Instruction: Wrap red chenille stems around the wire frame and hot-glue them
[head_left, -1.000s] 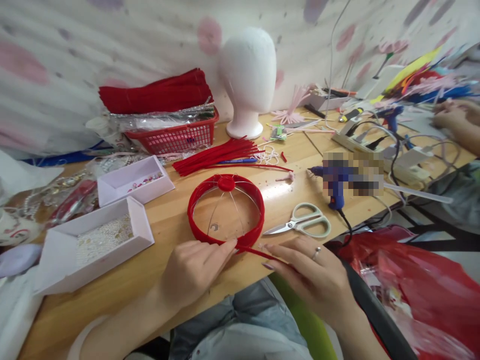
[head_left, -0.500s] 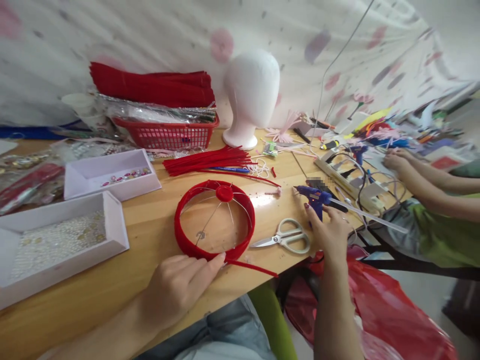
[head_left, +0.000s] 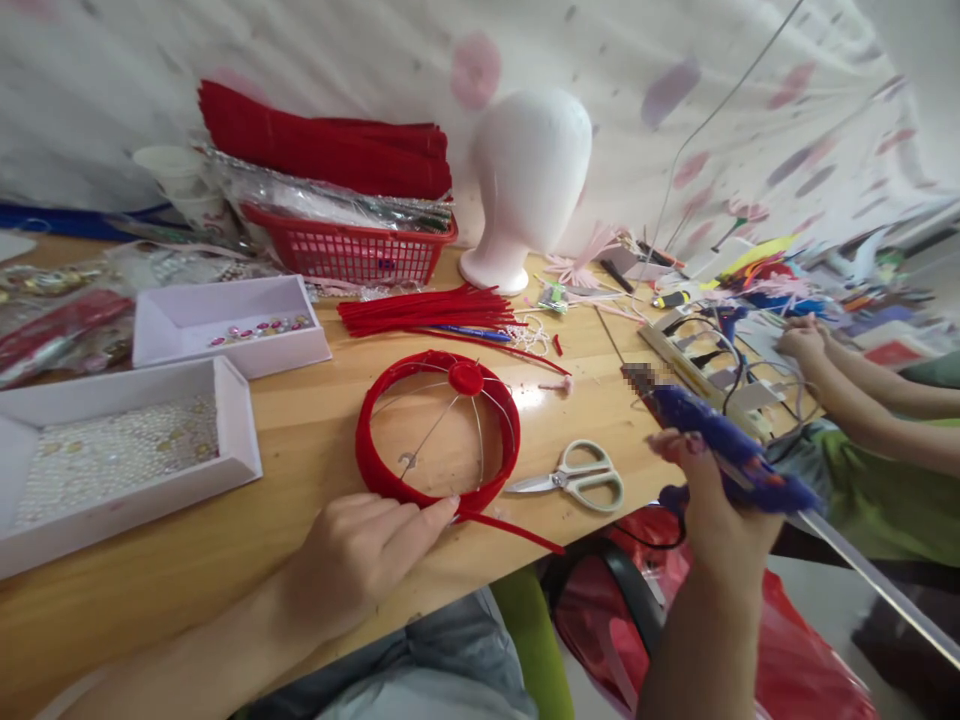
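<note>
A red fuzzy ring (head_left: pixel 437 430) with thin wire spokes and a red centre disc lies on the wooden table (head_left: pixel 315 440). My left hand (head_left: pixel 367 555) rests at its near edge, fingers curled, forefinger and thumb pinching the ring's rim where a loose red pipe cleaner (head_left: pixel 517 530) trails off to the right. My right hand (head_left: pixel 709 500) is lifted off the table's right edge, gripping a blue glue gun (head_left: pixel 720 445) with its clear glue stick pointing back to the lower right.
White-handled scissors (head_left: pixel 577 478) lie right of the ring. Two white trays (head_left: pixel 120 460) of beads sit left. Behind are loose red pipe cleaners (head_left: pixel 427 310), a red basket (head_left: pixel 352 255) and a white foam head (head_left: pixel 529 180). Another person's hands (head_left: pixel 806 340) work at the right.
My right hand left the loose red pipe cleaner, reached to the blue glue gun on the table, gripped it and lifted it toward me. My left hand stayed on the ring.
</note>
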